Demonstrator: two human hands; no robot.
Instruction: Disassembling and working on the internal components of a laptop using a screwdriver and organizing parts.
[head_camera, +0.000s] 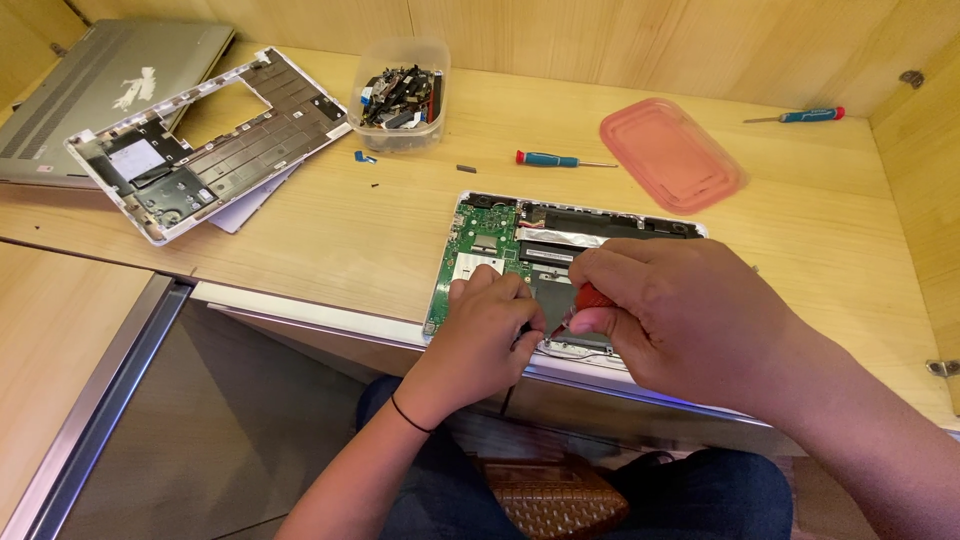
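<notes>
Gripping a red-handled screwdriver, right hand fingers closed over open laptop at bench edge; left hand fingers curled, steadying the tip. Wood-panelled walls surround.

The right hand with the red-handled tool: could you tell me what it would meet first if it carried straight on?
Probably the left hand: the right hand points its red-handled tool leftward at those fingers, just above the opened laptop.

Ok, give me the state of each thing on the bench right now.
Opened laptop: bottom cover off, green board exposed.
Red-handled tool: gripped in right hand, tip at the laptop.
Left hand: resting on the laptop.
Parts tub: open, filled.
Pink lid: off, lying flat.
Grey laptop: closed.
</notes>
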